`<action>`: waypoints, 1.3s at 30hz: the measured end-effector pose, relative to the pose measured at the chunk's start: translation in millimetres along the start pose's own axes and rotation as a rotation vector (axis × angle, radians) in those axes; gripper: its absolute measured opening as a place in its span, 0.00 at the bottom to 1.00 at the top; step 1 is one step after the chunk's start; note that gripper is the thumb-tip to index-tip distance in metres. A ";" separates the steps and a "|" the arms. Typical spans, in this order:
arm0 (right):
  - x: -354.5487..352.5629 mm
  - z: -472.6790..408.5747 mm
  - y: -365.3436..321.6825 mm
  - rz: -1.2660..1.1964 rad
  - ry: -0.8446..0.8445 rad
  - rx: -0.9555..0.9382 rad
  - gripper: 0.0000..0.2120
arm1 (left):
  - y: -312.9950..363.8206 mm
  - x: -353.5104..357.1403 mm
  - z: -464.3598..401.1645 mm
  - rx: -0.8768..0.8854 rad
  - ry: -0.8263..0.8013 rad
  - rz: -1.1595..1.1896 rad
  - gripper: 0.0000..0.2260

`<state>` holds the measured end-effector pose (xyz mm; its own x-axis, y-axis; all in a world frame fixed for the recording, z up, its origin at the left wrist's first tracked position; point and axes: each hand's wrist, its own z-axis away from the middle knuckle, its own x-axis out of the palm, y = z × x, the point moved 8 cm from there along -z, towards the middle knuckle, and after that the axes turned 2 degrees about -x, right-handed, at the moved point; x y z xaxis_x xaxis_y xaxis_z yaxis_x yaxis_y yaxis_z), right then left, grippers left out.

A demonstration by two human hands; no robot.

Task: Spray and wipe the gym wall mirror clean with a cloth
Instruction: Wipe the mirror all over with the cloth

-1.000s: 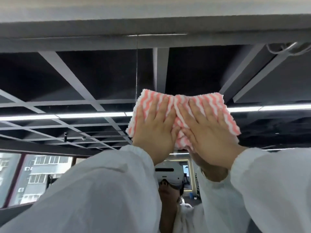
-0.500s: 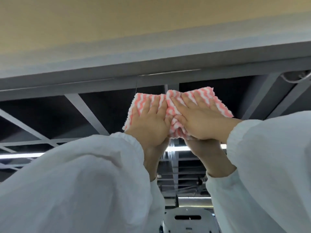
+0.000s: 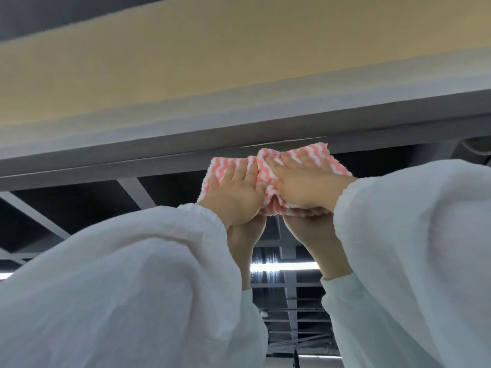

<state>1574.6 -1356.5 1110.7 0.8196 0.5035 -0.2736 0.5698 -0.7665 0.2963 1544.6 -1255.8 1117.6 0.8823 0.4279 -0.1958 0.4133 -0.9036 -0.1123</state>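
Sleeves [image 3: 119, 288] of white fabric fill the lower part of the view, one on each raised arm; their elastic cuffs end just short of the wrists. Past the cuffs, the left hand [image 3: 233, 195] and the right hand [image 3: 305, 185] lie side by side on a pink-and-white striped cloth [image 3: 265, 171], both with fingers straight and spread flat, pressing the cloth against the mirror [image 3: 172, 200]; neither hand curls round it. The cloth is bunched into a ridge between the two hands; its top edge sits at the upper rim of the glass, just under the grey frame strip [image 3: 132, 152] that runs across the view; its fluffy lower edge shows below the right palm. Directly beneath the hands their reflections appear in the glass, wrists and cuffs pointing down. Deeper in the reflection, dark ceiling panels crossed by grey beams [image 3: 138, 192] are visible, and a bright tube light [image 3: 284, 266] glows between the reflected forearms. Above the frame strip a tan band of wall [image 3: 212, 57] stretches across; a dark patch lies in the top left corner.
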 end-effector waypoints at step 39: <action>-35.1 -2.7 161.0 0.039 0.170 -0.061 0.30 | 154.0 -10.6 -81.0 -0.089 0.096 0.108 0.25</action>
<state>1637.7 -1496.5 1170.5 0.8366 0.5378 -0.1041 0.5357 -0.7637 0.3602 1617.1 -1401.0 1181.3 0.9384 0.3282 -0.1079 0.3292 -0.9442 -0.0084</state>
